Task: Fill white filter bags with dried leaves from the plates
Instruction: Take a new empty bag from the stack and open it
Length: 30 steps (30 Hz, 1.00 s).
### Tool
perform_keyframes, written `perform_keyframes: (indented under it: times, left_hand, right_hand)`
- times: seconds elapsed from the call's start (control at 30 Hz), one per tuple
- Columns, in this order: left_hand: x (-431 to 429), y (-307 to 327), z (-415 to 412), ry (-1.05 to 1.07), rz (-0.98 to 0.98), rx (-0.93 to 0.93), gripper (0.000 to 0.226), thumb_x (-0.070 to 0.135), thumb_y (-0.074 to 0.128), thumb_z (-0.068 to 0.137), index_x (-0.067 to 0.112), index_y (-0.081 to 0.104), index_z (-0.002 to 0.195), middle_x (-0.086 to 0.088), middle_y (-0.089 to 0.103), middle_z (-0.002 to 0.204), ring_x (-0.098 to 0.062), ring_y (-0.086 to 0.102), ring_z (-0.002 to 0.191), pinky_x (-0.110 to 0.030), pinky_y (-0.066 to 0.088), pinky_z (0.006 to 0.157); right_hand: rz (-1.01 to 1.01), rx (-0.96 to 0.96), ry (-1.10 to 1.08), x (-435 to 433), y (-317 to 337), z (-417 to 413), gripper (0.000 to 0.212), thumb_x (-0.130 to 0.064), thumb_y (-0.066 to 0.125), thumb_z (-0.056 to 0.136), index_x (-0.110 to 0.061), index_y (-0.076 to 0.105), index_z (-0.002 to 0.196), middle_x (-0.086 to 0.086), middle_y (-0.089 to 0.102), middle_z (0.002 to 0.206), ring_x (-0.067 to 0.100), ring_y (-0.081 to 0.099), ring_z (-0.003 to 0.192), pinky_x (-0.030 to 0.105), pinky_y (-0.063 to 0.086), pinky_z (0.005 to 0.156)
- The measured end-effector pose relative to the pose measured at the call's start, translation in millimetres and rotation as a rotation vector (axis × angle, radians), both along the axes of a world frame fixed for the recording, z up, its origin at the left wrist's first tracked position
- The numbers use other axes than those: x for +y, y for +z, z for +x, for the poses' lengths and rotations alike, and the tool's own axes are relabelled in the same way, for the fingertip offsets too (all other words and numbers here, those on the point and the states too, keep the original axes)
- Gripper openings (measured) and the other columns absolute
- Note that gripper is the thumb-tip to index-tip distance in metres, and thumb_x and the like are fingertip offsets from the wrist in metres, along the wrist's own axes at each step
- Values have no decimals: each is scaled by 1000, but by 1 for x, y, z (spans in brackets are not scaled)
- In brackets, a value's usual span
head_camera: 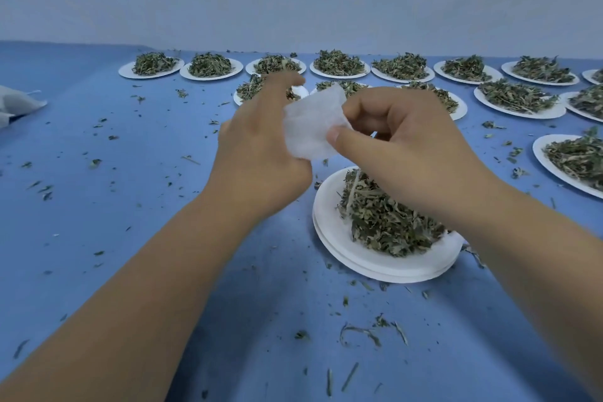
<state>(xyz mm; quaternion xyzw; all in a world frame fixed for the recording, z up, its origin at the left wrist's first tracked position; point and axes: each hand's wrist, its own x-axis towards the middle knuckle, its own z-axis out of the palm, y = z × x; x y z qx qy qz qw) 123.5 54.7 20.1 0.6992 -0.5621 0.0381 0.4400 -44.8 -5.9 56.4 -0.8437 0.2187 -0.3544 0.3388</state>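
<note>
A white filter bag [310, 126] is held up between both hands above the blue table. My right hand [401, 147] pinches its right edge between thumb and curled fingers. My left hand [261, 143] holds the bag's left side, with its fingers reaching up behind it and blurred. Just below, a stack of white plates [359, 258] carries a heap of dried leaves [388, 222], partly hidden by my right wrist. Whether the bag holds any leaves cannot be seen.
Several more white plates with dried leaves [339, 67] stand in rows at the back and right. Leaf crumbs lie scattered over the blue tabletop [130, 192]. White filled bags [16, 106] lie at the far left edge. A pale wall closes the back.
</note>
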Motion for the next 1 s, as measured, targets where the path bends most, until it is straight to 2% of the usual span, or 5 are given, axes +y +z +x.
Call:
perform_keyframes:
  times: [0.17, 0.6, 0.73, 0.9, 1.0]
  left_hand:
    - [6, 1, -7, -69, 3, -146, 60, 17, 67, 71, 30, 54, 128, 16, 60, 103, -14, 56, 95, -48, 51, 86]
    - [11, 12, -24, -38, -117, -229, 55, 48, 55, 73, 28, 56, 124, 13, 64, 105, -9, 54, 91, -40, 50, 79]
    - [13, 14, -20, 27, -204, -241, 67, 55, 55, 72, 17, 60, 128, 3, 64, 119, -19, 56, 107, -39, 46, 90]
    - [11, 11, -15, -54, -225, -162, 38, 42, 59, 71, 19, 66, 101, 8, 64, 77, -15, 57, 71, -26, 42, 65]
    - [8, 7, -2, 22, -190, -42, 30, 36, 71, 73, 34, 57, 100, 14, 64, 82, -9, 58, 76, -25, 47, 63]
  right_hand:
    - [44, 220, 123, 3, 3, -1, 20, -27, 71, 91, -7, 69, 91, 4, 67, 67, 5, 61, 54, 21, 44, 50]
    - [-115, 297, 46, 19, 12, 3, 35, -31, 58, 75, -20, 28, 62, -6, 27, 57, 9, 25, 52, 21, 25, 45]
    - [-124, 293, 65, 21, 15, 6, 38, -21, 65, 80, -16, 31, 64, 9, 31, 64, 8, 25, 54, 24, 26, 47]
    - [48, 223, 154, 17, 16, 6, 41, -8, 67, 84, -12, 32, 62, 3, 24, 59, 13, 22, 51, 23, 18, 45]
    - [18, 121, 104, 14, 12, 3, 19, -8, 69, 86, -17, 63, 70, -1, 55, 55, 30, 52, 54, 18, 33, 47]
